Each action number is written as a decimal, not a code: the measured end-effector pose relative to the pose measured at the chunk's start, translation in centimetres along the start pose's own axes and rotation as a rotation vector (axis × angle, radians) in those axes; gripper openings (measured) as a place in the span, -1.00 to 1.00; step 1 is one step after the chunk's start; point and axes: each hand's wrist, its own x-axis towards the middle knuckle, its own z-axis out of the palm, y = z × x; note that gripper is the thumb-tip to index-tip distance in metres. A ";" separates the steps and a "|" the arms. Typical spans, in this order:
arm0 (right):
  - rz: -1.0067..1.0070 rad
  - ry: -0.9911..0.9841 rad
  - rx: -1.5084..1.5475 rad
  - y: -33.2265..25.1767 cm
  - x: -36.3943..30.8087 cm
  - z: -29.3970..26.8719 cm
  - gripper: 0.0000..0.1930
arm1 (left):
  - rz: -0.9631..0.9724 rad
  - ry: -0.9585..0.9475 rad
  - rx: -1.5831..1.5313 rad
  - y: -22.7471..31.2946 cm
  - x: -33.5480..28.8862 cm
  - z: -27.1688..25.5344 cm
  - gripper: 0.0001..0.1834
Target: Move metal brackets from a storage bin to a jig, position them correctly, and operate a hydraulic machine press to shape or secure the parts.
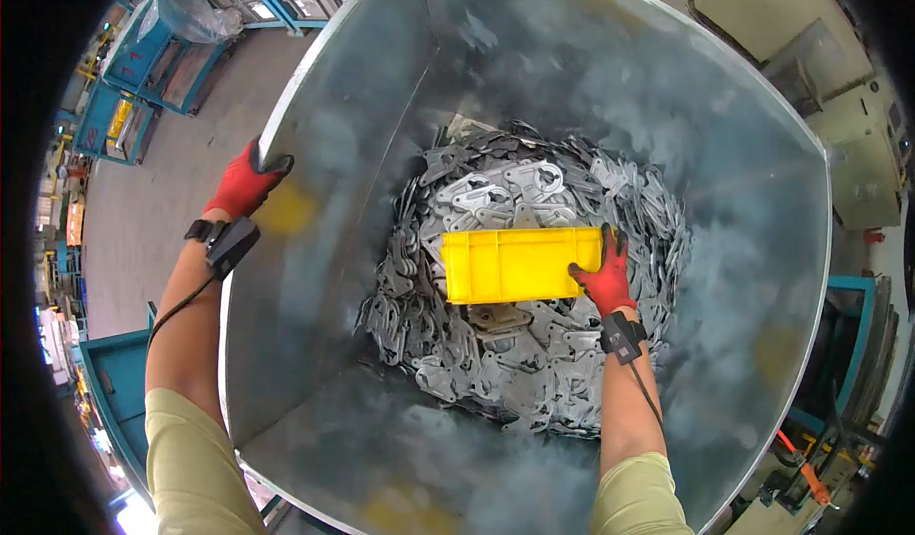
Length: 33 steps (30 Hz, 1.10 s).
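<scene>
Crate [524, 266], yellow, x1: right hand [607, 273], fingers pinching its end. Left hand [248, 181], fingers hooked over metal bin [753, 201] x1. Flat brackets [543, 363]: heaped, uncountable.

- And here's the bin [324, 154], parts [534, 363] piled inside!
- Box [522, 265] over the parts, right hand [608, 276] at its right end.
- Left hand [246, 184] there on the bin's left rim!
- Carts [135, 51] far left, beyond the bin; cabinets [858, 154] far right.
</scene>
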 end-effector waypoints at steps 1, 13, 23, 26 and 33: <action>-0.022 -0.010 -0.038 0.3 0.6 -0.6 0.23 | -0.021 -0.033 -0.079 0.9 0.2 0.6 -0.16; -0.260 -0.906 -0.705 -12.0 9.7 3.2 0.07 | -0.025 0.024 -0.161 -0.3 2.2 -0.8 -0.27; -0.142 -0.766 -0.629 -22.0 10.8 4.5 0.00 | -0.128 -0.107 -0.151 -0.7 3.0 -3.6 -0.26; -0.205 -0.602 -0.612 -22.7 13.7 4.4 -0.04 | -0.074 -0.102 -0.148 -0.6 3.2 -3.0 -0.28; -0.153 -0.470 -0.574 -23.7 18.8 9.1 -0.41 | -0.083 -0.082 -0.156 0.2 3.7 -3.1 -0.28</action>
